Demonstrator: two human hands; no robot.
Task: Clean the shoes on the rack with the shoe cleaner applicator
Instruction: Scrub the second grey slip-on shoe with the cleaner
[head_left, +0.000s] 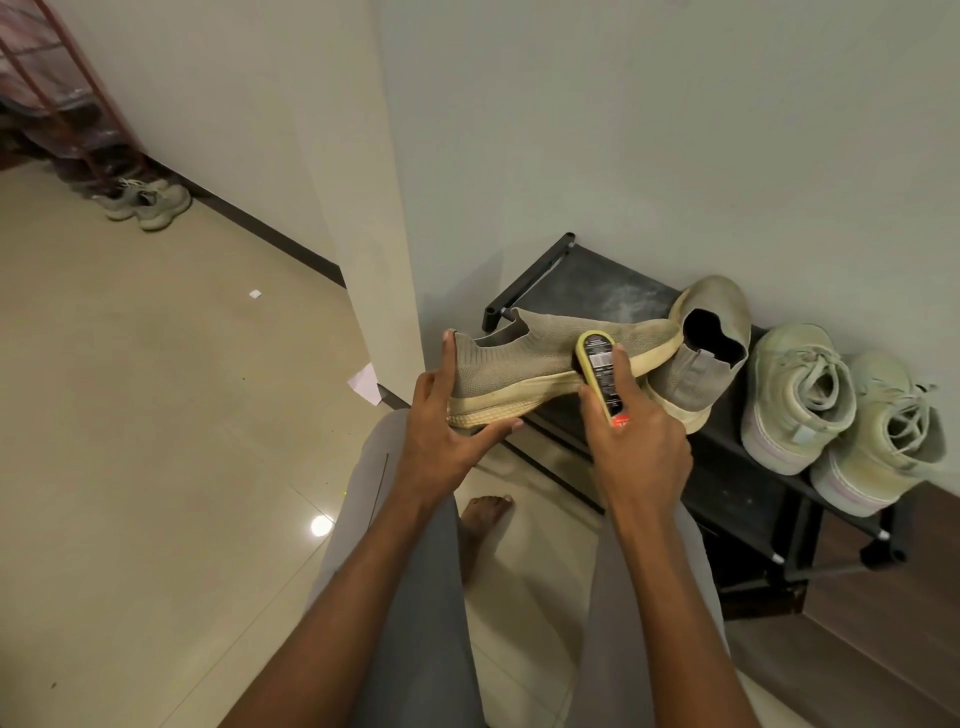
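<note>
Shoe (519, 364): soft knit, light, bendy; best held by firm sole. Left hand (447, 421) fingers spread around heel. Right hand (636, 431) fingers pinching cleaner bottle (602, 376) against shoe, beside rack (737, 467).

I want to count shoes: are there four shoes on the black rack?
No, three shoes sit on the rack; the fourth is held up.

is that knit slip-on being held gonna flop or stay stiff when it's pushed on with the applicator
The knit slip-on shoe probably has a soft upper that dents under the applicator. Its thick sole looks firmer, so the left hand gripping the heel likely steadies it. It seems light, held out by one end.
</note>
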